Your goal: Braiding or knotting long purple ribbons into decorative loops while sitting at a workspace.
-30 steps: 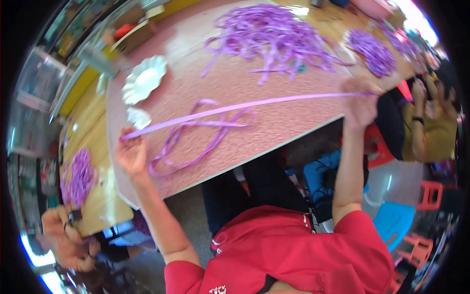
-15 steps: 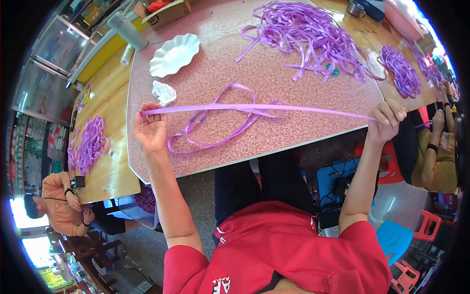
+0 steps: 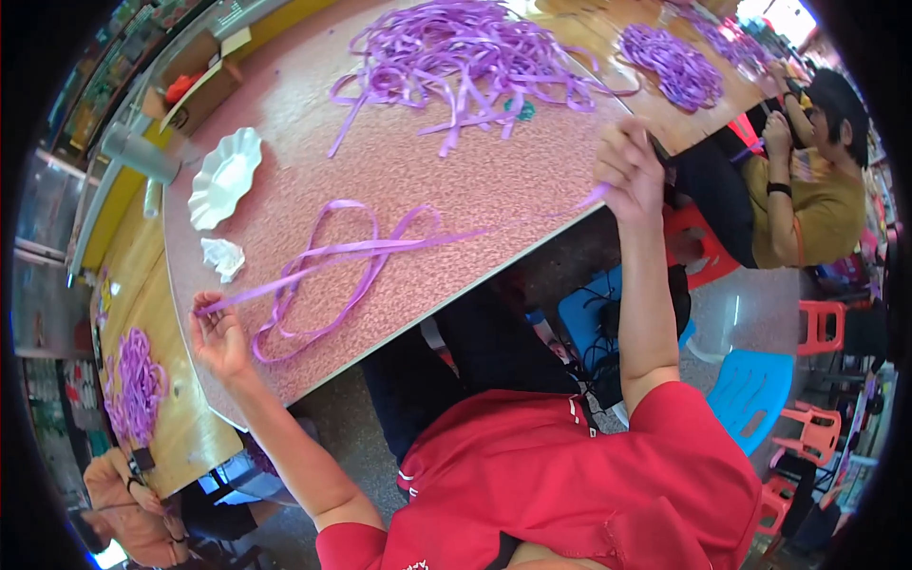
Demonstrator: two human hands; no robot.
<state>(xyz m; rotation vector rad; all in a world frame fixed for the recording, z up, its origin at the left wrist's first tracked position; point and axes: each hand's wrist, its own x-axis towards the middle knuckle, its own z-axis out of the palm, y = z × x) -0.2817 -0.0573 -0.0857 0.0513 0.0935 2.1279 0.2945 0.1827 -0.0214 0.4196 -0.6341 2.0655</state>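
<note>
Pink speckled worktop [image 3: 399,190] w/ a big purple ribbon pile [image 3: 465,52] at the far side, white scalloped dish [image 3: 223,178] and crumpled paper [image 3: 223,256] nr the left. Left hand [image 3: 218,332] pinches one end of a purple ribbon strip [image 3: 380,249]; right hand [image 3: 629,171] is closed round the other end at the worktop edge, strip stretched across betw. them.

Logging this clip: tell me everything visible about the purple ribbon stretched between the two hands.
The ribbon is a thin, flat, glossy purple strip, plastic-looking. It runs across the speckled pink table, one end pinched in the left hand near the table's edge, the other held by the right hand at the far edge. It looks less than taut, and in the middle it lies over loose loops of the same ribbon.
</note>
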